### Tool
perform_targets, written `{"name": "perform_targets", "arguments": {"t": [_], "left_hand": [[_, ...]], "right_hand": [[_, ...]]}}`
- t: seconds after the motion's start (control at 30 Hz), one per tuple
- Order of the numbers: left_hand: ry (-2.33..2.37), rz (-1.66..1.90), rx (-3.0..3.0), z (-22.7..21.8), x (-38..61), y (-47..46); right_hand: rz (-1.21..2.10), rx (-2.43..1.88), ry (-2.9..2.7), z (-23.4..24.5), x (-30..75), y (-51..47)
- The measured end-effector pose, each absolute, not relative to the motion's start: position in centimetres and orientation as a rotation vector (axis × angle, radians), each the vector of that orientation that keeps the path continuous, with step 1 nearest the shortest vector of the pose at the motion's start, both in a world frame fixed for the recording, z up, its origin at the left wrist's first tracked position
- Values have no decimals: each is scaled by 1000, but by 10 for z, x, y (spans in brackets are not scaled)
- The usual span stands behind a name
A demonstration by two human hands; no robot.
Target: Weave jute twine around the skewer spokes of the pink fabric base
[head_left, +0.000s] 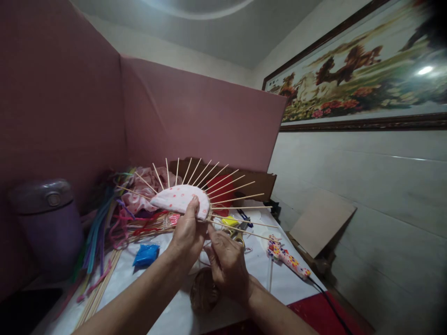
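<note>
My left hand (186,235) grips a half-round pad of pink dotted cloth (179,199) from below, thumb on its front. Several thin wooden skewers (226,184) fan out from the pad's curved edge like rays. My right hand (226,263) is closed in a pinch just under the pad's right corner, fingertips at the base of the lowest skewers. What it pinches is too small to make out. Both hands are raised above a white table (167,311).
A ball of brown twine (204,291) lies under my hands. A blue packet (146,254), coloured cords (104,223), loose skewers (99,293), a patterned glue gun (288,256), scissors (239,235) and a purple flask (47,223) stand about. Pink boards wall the back and left.
</note>
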State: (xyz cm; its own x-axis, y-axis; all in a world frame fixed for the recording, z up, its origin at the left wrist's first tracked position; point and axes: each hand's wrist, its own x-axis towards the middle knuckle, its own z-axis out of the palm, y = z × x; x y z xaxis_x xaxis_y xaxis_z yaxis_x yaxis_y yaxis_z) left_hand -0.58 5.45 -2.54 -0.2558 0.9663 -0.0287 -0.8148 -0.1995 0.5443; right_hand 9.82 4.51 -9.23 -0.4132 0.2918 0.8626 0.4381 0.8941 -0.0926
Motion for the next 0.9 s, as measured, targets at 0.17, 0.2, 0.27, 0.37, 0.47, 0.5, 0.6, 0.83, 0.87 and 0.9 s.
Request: {"name": "perform_targets", "arguments": {"t": [0.17, 0.2, 0.27, 0.37, 0.47, 0.5, 0.6, 0.83, 0.87, 0.9], "left_hand": [[593, 1773, 398, -28, -6, 55], [600, 1778, 401, -28, -6, 55], [615, 1787, 387, -29, -6, 56], [605, 1801, 336, -29, -7, 58], [617, 1818, 315, -30, -7, 59], [627, 1818, 315, -30, -7, 59], [657, 1780, 331, -30, -6, 57], [796, 1760, 330, -31, -5, 55], [803, 1757, 332, -32, -5, 56], [810, 1756, 329, -34, -5, 57]], "right_hand": [[-169, -528, -2032, -91, 97, 46], [-163, -524, -2038, -92, 97, 47], [-161, -533, -2054, -94, 97, 47], [-173, -570, -2051, -97, 98, 46], [-187, -561, -2039, -98, 98, 43], [-193, -563, -2042, -97, 98, 42], [-223, -605, -2081, -95, 98, 40], [-460, -652, -2198, -92, 101, 44], [-516, -666, -2200, -93, 102, 45], [-572, -683, -2200, -93, 102, 45]]}}
